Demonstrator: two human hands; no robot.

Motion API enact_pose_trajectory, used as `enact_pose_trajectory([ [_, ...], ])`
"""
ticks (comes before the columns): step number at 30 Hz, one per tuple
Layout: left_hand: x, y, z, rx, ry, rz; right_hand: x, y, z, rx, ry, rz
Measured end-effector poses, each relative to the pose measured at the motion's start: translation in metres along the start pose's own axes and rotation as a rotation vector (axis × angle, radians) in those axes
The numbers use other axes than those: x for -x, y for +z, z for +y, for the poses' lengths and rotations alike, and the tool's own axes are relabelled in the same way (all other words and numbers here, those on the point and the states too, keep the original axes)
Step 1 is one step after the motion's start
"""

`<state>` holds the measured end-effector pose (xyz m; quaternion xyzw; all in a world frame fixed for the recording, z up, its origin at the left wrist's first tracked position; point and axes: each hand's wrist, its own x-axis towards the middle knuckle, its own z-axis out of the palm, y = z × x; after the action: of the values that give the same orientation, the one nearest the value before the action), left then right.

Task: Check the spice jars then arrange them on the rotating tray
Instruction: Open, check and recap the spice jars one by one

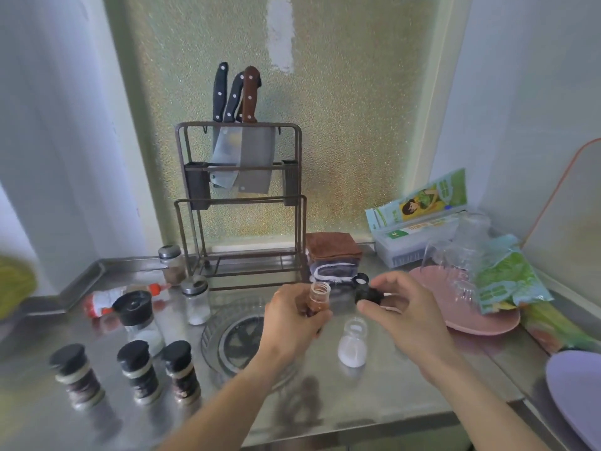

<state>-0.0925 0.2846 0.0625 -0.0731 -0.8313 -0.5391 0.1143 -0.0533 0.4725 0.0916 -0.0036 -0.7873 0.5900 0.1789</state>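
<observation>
Left hand [292,315] grip is wrapped around an open spice jar [318,299], held upright above the bench [374,395]; the threaded neck is bare, reddish-brown powder inside. Right hand [406,312] pinches the black cap [367,292] between thumb and fingertips, just right of the jar mouth and clear of it.

Rotating tray [214,333], clear plastic, sits on the bench directly under and behind the left hand. Nothing sits on its visible part.

A small uncapped jar of white powder [353,345] stands just below the right hand, between the two wrists. Tight spot.

Left side: three black-capped jars [133,369] in a row near the front edge, a taller black-capped grinder [140,317] behind them, then two silver-lidded shakers [195,299] towards the back wall. A red-and-white squeeze tube [110,297] lies flat behind the grinder.

Back: knife rack [240,203] against the window, folded cloths [333,255] beside it.

Right: pink plate [471,320] with a clear jug and green packets on it, close to the right hand. Open bench is mostly front centre, along the near edge.
</observation>
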Motion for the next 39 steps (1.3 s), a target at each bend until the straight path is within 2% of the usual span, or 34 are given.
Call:
enact_pose_trajectory([
  [4,0.03,-0.025,-0.001,0.032,0.049,-0.059,0.017,0.019,-0.017,-0.003,-0.047,-0.059],
  [7,0.047,-0.038,-0.012,0.05,0.077,-0.051,0.03,0.029,-0.026,0.013,-0.102,-0.165],
  [15,0.082,-0.071,-0.03,0.086,0.137,-0.141,0.052,0.04,-0.045,0.468,-0.324,-0.501],
  [21,0.098,-0.08,-0.04,0.068,0.159,-0.13,0.058,0.058,-0.054,0.764,-0.261,-0.517],
  [26,0.098,-0.083,-0.047,0.074,0.143,-0.156,0.059,0.063,-0.054,0.696,-0.291,-0.575],
  [29,0.095,-0.088,-0.049,0.214,0.075,-0.243,0.058,0.063,-0.057,0.648,-0.325,-0.574],
  [33,0.097,-0.094,-0.05,0.336,0.046,-0.334,0.058,0.063,-0.057,0.577,-0.267,-0.605],
  [36,0.098,-0.092,-0.052,0.358,0.078,-0.378,0.058,0.064,-0.058,0.653,-0.244,-0.552],
  [39,0.096,-0.089,-0.053,0.36,0.09,-0.374,0.055,0.064,-0.06,0.676,-0.25,-0.639],
])
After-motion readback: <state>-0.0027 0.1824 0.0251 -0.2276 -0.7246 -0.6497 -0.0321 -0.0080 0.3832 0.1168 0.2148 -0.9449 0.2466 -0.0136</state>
